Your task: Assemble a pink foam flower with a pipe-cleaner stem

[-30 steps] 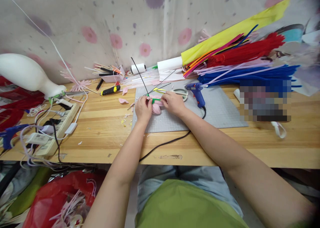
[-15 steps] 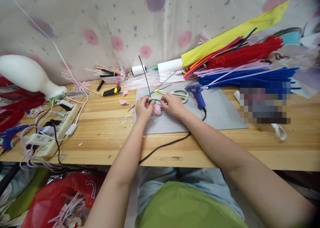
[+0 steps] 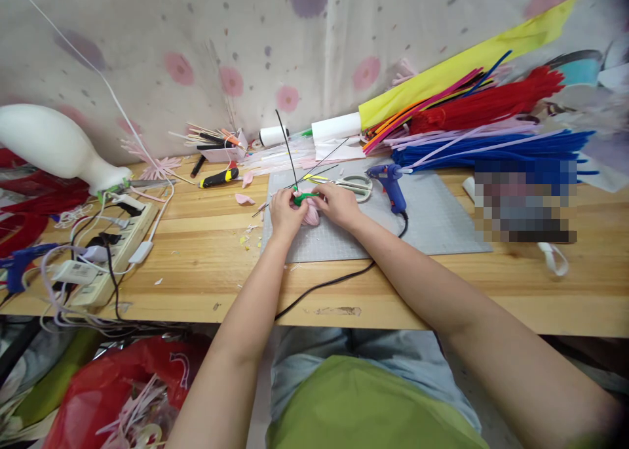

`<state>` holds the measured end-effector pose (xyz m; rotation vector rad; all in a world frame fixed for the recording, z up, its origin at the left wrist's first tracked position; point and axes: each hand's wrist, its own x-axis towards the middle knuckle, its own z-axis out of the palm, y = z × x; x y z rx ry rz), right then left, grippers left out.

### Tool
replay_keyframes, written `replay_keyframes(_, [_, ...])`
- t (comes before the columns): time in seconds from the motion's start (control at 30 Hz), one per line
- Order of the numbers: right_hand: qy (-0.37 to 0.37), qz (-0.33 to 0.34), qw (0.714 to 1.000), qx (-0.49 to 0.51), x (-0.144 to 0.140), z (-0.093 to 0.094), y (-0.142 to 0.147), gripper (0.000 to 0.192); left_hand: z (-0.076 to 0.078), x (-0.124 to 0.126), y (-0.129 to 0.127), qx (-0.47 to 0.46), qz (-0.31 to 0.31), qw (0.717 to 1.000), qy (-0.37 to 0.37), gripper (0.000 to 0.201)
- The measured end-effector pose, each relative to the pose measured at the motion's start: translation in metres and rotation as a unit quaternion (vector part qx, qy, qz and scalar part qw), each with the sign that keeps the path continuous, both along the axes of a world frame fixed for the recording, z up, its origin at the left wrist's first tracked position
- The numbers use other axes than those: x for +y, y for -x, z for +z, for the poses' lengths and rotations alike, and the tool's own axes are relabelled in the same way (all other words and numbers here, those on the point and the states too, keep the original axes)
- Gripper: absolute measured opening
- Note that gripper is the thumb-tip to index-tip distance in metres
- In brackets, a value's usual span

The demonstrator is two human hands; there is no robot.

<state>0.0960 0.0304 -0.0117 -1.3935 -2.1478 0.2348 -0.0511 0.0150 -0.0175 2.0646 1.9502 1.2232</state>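
Observation:
Over the grey cutting mat (image 3: pixel 432 219), my left hand (image 3: pixel 285 214) is closed on a pale pink flower (image 3: pixel 310 215) with a dark, wire-like stem (image 3: pixel 286 146) rising from it. My right hand (image 3: pixel 338 205) pinches the end of a green strip (image 3: pixel 306 198), fuzzy like a pipe cleaner, that lies across the flower near the stem. Both hands are close together, and the fingers partly hide the flower. Behind them, scissors (image 3: pixel 362 188) with pale handles lie on the mat. To the right is a blue glue gun (image 3: pixel 392 188).
Bundles of blue pipe cleaners (image 3: pixel 491 153) and red ones (image 3: pixel 491 105) lie at the back right. A yellow-black utility knife (image 3: pixel 219 178) and loose pink petals (image 3: pixel 244 200) are left of the mat. Farther left are a power strip (image 3: pixel 118 255) and a white mannequin head (image 3: pixel 54 144).
My right hand has shifted slightly left, nearer my left hand, and the green strip now lies closer around the flower's base. The view has moved slightly.

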Motion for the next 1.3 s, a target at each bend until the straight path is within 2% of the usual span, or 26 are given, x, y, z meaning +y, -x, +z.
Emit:
replay_keyframes(0.27, [-0.040,-0.022,0.999,-0.013,0.003,-0.002,0.001,0.021,0.004,-0.002,-0.001,0.025,0.019,0.999,0.012,0.010])
replay_keyframes(0.53, [-0.049,-0.024,0.997,-0.046,-0.003,-0.003,-0.002,0.024,0.004,-0.004,0.000,0.026,0.015,1.000,0.006,0.010])
replay_keyframes(0.77, [-0.112,0.053,0.989,-0.087,-0.012,-0.004,-0.006,0.033,0.002,-0.005,0.000,0.021,0.021,1.000,0.001,0.010])
replay_keyframes(0.97, [-0.119,0.122,0.975,-0.145,-0.014,0.005,-0.005,0.030,0.002,-0.007,0.002,0.007,0.007,1.000,0.007,0.012])
replay_keyframes(1.03, [-0.126,0.133,0.970,-0.158,-0.014,0.006,-0.005,0.029,0.002,-0.005,0.006,-0.014,-0.019,1.000,0.008,0.014])
replay_keyframes(1.13, [-0.130,0.141,0.966,-0.173,-0.014,0.006,-0.005,0.030,0.005,-0.001,0.016,-0.068,-0.094,0.993,0.013,0.020])
replay_keyframes(1.3, [-0.120,0.138,0.970,-0.159,-0.014,0.005,-0.006,0.031,0.012,0.011,0.029,-0.196,-0.211,0.951,0.113,0.033])
